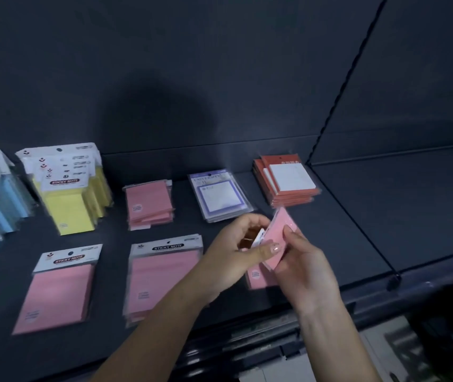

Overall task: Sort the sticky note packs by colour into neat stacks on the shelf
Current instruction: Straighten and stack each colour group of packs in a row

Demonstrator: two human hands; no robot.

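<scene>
Dim scene; soft shadow on the back panel (159,111), slight blur, edges bowed.

Both forearms are slanting inward; left hand (230,255) and right hand (305,268) are touching, both pinching one pack (280,220) between them.

Two hands (228,260) (302,268), one held pink pack (284,224), one shelf (343,230).

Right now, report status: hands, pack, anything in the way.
Left hand and right hand both grip one pink pack, tilted above shelf. Second pink pack lies beneath the hands. Nothing blocks the pink stacks.
</scene>
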